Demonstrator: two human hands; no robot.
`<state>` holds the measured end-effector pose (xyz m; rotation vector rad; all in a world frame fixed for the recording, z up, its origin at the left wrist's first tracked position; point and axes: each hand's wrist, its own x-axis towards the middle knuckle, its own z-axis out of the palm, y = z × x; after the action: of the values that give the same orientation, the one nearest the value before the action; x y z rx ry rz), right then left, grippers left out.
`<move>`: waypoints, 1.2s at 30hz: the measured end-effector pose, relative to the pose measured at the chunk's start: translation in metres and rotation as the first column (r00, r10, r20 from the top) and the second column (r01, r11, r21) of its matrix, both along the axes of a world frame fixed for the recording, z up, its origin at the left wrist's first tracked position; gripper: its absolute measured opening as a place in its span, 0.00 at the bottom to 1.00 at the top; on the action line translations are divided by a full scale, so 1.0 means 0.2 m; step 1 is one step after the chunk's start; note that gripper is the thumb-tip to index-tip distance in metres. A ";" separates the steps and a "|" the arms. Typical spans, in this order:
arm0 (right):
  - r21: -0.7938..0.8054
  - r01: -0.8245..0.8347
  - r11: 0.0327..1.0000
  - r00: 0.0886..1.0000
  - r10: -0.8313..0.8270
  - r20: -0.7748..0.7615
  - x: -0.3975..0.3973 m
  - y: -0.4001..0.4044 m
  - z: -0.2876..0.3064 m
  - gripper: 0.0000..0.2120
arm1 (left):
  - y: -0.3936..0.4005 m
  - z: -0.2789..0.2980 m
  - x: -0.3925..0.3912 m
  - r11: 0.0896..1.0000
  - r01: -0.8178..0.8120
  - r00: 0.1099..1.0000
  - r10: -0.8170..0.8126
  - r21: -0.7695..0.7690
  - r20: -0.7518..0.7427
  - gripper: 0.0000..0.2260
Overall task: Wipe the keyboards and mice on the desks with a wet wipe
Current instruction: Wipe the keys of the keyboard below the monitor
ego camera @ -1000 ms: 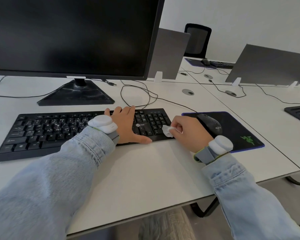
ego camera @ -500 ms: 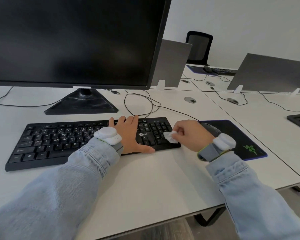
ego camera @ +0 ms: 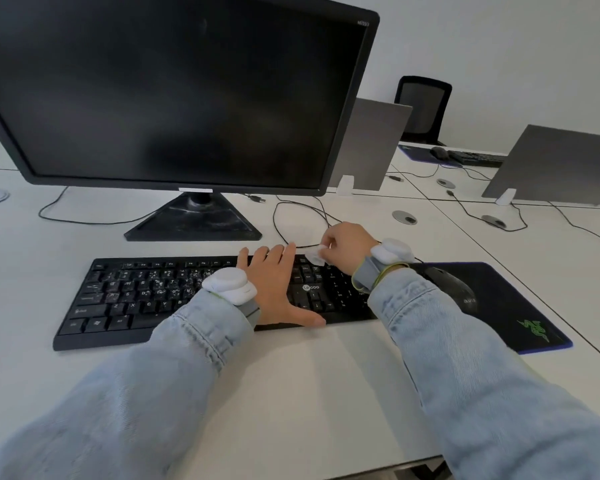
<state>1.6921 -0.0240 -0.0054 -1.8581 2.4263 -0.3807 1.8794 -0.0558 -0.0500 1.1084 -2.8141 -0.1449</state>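
On the white desk (ego camera: 291, 393), the left hand (ego camera: 278, 285) is lying flat with fingers spread across the black keyboard (ego camera: 136, 299) — pressing it down, it seems. At the keyboard's far right corner the right hand (ego camera: 347, 249) is pinching a folded wet wipe (ego camera: 315, 255); the mouse (ego camera: 454, 292) is sitting on the mouse pad (ego camera: 520, 306) just beside.

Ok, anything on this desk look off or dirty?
Yes: the keyboard has whitish specks on its middle keys, left of the left hand, and the monitor stand looks dusty and smeared. Nothing looks spilled or broken.
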 end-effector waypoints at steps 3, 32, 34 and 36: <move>0.029 -0.046 0.999 0.999 0.046 -0.021 0.04 -0.06 0.01 0.07 | -0.06 0.06 0.16 0.999 -0.015 0.997 0.011 0.048 0.076 0.69; 0.163 0.090 0.983 0.978 -0.057 -0.200 0.02 -0.15 0.01 0.06 | -0.13 0.03 0.38 0.998 -0.029 0.988 0.021 0.047 0.156 0.68; 0.110 0.020 0.994 0.988 -0.003 -0.152 0.06 -0.15 0.00 0.03 | -0.12 0.03 0.38 0.999 -0.029 0.988 0.023 0.038 0.151 0.68; 0.075 -0.059 0.995 0.991 0.067 -0.114 0.12 -0.16 0.00 0.04 | -0.12 0.04 0.38 0.999 -0.029 0.989 0.026 0.018 0.147 0.68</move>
<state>1.7155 -0.0562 -0.0062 -1.9732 2.4105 -0.1837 1.9552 -0.0790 -0.0429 1.2094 -2.9297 -0.0931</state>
